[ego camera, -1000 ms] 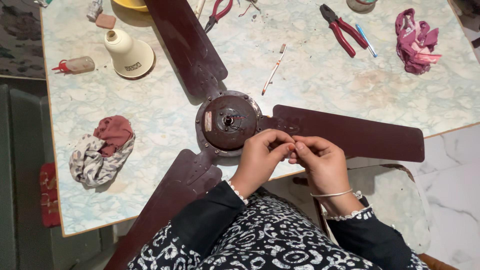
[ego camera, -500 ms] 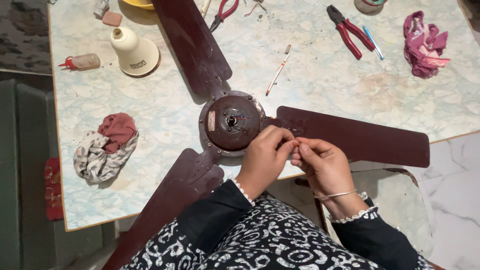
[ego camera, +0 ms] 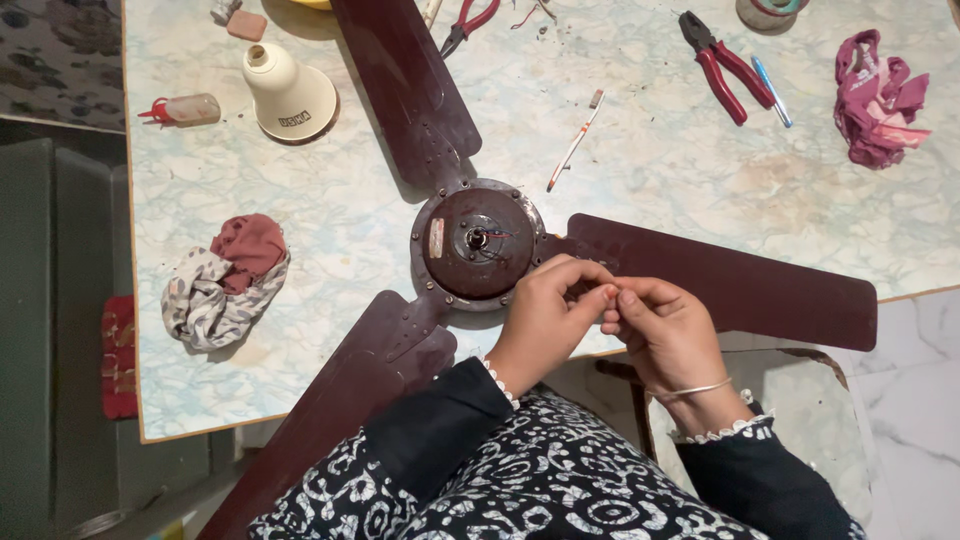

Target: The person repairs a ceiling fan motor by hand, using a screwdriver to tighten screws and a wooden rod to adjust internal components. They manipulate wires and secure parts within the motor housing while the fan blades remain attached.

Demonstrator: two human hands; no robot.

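A dark brown ceiling fan lies on the marbled table (ego camera: 300, 300), its round motor hub (ego camera: 478, 243) facing up. Three blades spread from the hub: one to the far side (ego camera: 400, 80), one to the right (ego camera: 740, 280), and one toward me on the left (ego camera: 340, 400). My left hand (ego camera: 545, 315) and my right hand (ego camera: 665, 335) meet at the root of the right blade, just beside the hub. The fingertips of both hands are pinched together on something tiny that I cannot make out. Both sleeves are black with white lace cuffs.
A cream cone-shaped fan cover (ego camera: 290, 95) and a small bottle (ego camera: 185, 110) stand at the far left. A bundle of rags (ego camera: 225, 280) lies left of the hub. Red pliers (ego camera: 725, 65), a second pair (ego camera: 465, 25), a toothbrush (ego camera: 575, 140), a pen (ego camera: 772, 90) and a pink cloth (ego camera: 880, 95) lie beyond.
Both hands stay at the right blade's root with only small finger movements. The view has shifted slightly.
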